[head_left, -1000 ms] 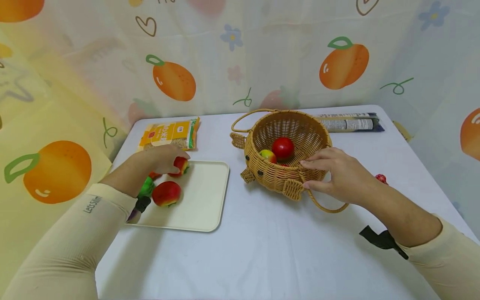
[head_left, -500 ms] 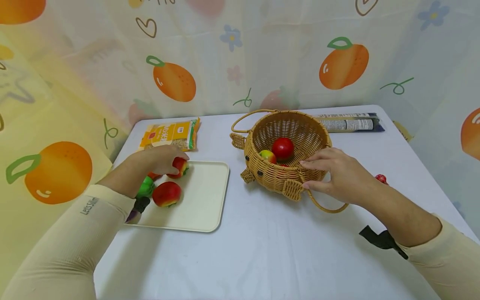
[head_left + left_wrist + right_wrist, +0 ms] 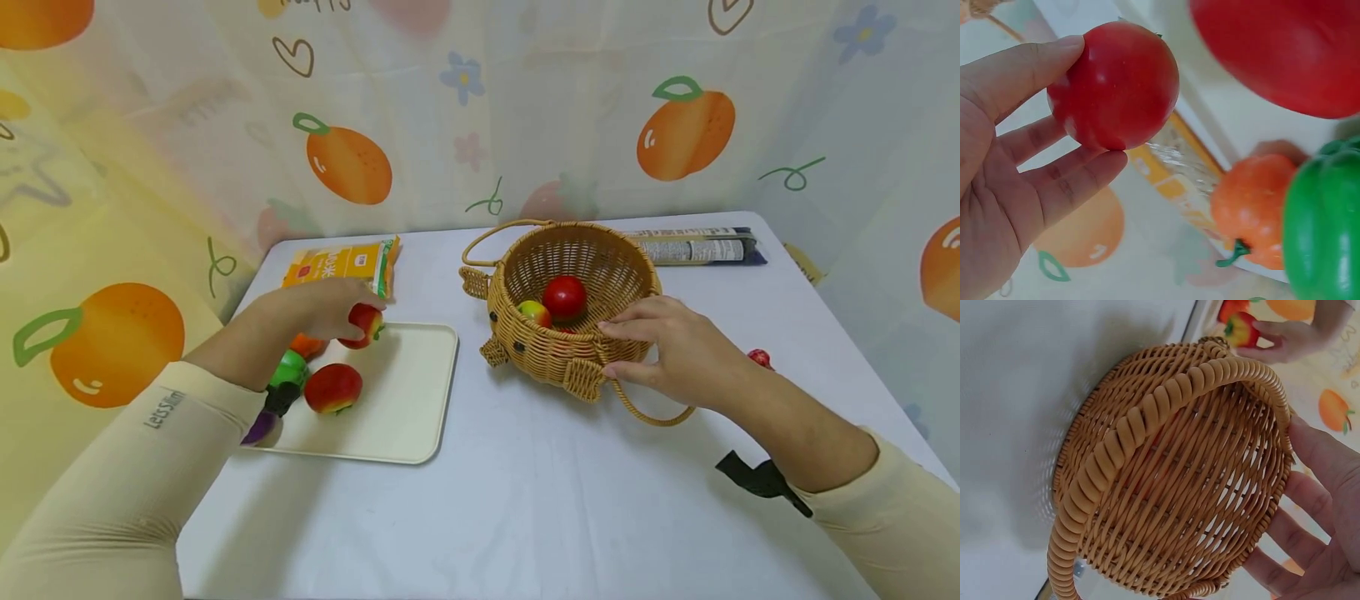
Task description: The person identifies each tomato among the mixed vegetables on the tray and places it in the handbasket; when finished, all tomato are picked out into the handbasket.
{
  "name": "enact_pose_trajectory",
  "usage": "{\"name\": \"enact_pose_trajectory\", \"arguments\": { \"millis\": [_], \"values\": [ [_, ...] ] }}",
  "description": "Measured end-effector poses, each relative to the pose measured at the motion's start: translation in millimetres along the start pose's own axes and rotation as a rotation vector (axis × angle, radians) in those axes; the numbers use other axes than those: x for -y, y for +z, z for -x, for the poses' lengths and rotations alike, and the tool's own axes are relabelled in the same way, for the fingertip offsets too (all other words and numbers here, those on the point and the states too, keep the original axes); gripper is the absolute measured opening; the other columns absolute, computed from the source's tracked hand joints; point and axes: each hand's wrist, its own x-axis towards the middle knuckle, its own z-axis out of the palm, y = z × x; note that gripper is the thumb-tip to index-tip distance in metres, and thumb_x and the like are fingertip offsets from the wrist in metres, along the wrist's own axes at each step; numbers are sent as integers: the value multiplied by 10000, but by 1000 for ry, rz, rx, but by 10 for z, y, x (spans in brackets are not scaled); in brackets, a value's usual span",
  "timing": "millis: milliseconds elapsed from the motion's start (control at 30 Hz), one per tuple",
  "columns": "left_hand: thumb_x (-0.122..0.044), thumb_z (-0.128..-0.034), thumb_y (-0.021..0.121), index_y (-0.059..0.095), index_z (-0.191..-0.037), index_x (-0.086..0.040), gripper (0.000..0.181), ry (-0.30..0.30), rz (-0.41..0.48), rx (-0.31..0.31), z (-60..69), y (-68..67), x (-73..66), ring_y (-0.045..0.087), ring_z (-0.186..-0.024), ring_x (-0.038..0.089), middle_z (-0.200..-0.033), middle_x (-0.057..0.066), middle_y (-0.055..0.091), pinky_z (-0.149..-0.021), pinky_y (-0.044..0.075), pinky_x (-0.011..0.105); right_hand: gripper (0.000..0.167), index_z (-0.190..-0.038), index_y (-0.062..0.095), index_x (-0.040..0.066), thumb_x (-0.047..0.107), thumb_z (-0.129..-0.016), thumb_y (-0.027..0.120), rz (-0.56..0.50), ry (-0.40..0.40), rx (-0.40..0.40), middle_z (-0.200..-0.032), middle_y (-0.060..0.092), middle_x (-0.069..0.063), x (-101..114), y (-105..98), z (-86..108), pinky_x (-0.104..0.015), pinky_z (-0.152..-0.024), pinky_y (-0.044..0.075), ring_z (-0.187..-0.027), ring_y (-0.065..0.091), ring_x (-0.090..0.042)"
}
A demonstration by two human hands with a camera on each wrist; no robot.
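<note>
My left hand (image 3: 322,310) pinches a red and yellow fruit (image 3: 364,326) between thumb and fingers above the cream tray (image 3: 408,400); the left wrist view shows its round red side (image 3: 1116,84). Below it on the tray lies a second red fruit (image 3: 333,388). My right hand (image 3: 675,346) holds the near right rim of the wicker basket (image 3: 547,358), thumb on one side and fingers on the other, also plain in the right wrist view (image 3: 1319,519). Inside the basket rest a red fruit (image 3: 565,297) and a yellow-green one (image 3: 535,313).
A green pepper (image 3: 289,369), an orange pumpkin-like piece (image 3: 1254,206) and an eggplant (image 3: 260,427) lie at the tray's left side. Behind the tray is a yellow food bag (image 3: 352,262). A long dark package (image 3: 697,247) lies behind the basket, and a small red item (image 3: 760,358) beyond my right forearm.
My left hand has risen slightly off the tray with the fruit in its fingers, uncovering more of the orange piece and green pepper. My right hand and the basket have hardly moved.
</note>
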Motion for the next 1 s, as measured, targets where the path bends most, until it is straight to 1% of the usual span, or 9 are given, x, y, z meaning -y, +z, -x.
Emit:
{"name": "enact_pose_trajectory", "arguments": {
  "millis": [133,233,400,533,633,700,867,1000],
  "values": [
    [-124,-933,741,631,-1411,-219,500,69,-26,-29,23,-83,-90,491,-1165,284,-1269,74,578,-950,532,425,509,-1303,719,135,317,-845,849,2,-5,-4,-1236,690,-81,-1,-2,0,-539,-927,558,-1209,564,-314],
    [-97,-938,723,653,-1368,-188,445,104,-31,-43,40,-139,-159,503,-1168,280,-1263,82,589,-964,537,436,512,-1309,715,136,324,-850,843,7,-1,2,-1240,688,-87,2,-5,-1,-547,-930,554,-1210,562,-319],
    [-88,-934,726,650,-1364,-168,444,137,-33,-68,78,-246,-306,513,-1191,286,-1285,90,597,-936,569,430,518,-1318,709,141,342,-857,835,13,9,11,-1246,684,-96,5,-9,-4,-553,-923,554,-1208,560,-325],
    [-104,-928,722,668,-1334,-189,419,198,-86,-107,115,-337,-442,545,-1124,261,-1205,70,598,-906,554,399,516,-1316,711,142,340,-857,837,13,7,10,-1244,684,-92,4,-9,-4,-549,-923,556,-1209,560,-322],
    [-115,-924,723,673,-1325,-191,411,247,-120,-132,137,-414,-558,561,-1099,260,-1202,72,591,-900,548,398,515,-1318,709,143,339,-858,836,13,7,10,-1246,683,-89,3,-9,-5,-550,-930,553,-1215,558,-322],
    [-120,-923,731,669,-1339,-184,425,268,-132,-139,153,-464,-639,563,-1121,263,-1249,78,592,-917,552,404,518,-1321,707,144,341,-860,834,13,10,12,-1249,682,-90,5,-10,-5,-550,-933,551,-1218,556,-323],
    [-150,-931,736,655,-1370,-195,449,274,-150,-139,179,-576,-852,569,-1151,270,-1328,85,584,-938,557,405,522,-1328,702,146,343,-863,830,14,15,18,-1257,678,-97,13,-15,-2,-555,-940,547,-1226,552,-329],
    [-168,-936,733,633,-1398,-213,475,266,-159,-130,190,-660,-1028,554,-1171,280,-1360,85,561,-903,572,400,521,-1322,707,143,335,-856,838,12,11,10,-1257,679,-93,13,-7,2,-550,-945,548,-1224,556,-326]
  ]
}}
